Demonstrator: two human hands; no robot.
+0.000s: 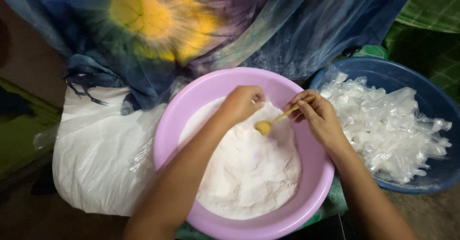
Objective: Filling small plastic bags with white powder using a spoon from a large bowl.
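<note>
Now | right hand (320, 117) grips yellow spoon (280, 117), bowl end down-left into white powder (244, 168) | left hand (242, 103) fisted above powder

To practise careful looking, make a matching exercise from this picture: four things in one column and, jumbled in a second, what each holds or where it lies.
Things
1. pink basin
2. blue tub
3. yellow spoon
4. white sack

Descriptions
A. held in the right hand, over the powder
B. lying left of the basin
C. filled with clear plastic bags
D. heaped with white powder

Pairs: 1-D, 2-C, 3-A, 4-B
</note>
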